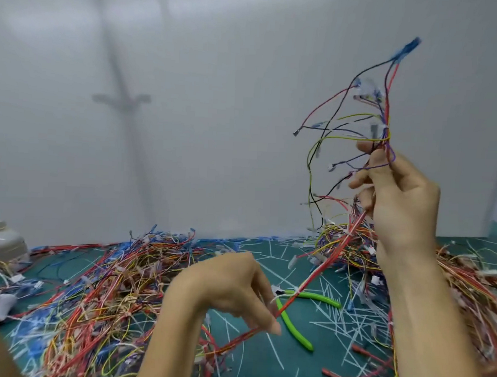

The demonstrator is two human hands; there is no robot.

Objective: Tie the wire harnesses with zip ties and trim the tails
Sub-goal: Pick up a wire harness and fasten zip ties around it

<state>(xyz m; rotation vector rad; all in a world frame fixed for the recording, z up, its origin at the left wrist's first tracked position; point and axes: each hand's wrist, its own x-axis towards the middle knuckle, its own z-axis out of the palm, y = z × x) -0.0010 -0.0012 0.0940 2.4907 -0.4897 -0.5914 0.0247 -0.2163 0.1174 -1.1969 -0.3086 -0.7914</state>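
Observation:
My right hand [396,196] is raised above the table and grips a wire harness [360,122] of red, black, yellow and purple wires, whose connector ends fan upward to a blue terminal at the top. The harness's red strands run down and left to my left hand [236,288], which pinches them low over the green mat [260,370]. Green-handled cutters [295,320] lie on the mat just right of my left hand, partly under the red wires. Cut white zip-tie tails [335,322] are scattered around them.
A big pile of tied harnesses [107,281] covers the left of the mat, another pile [466,286] the right. A white jar [2,241] stands at the far left. A white wall closes the back.

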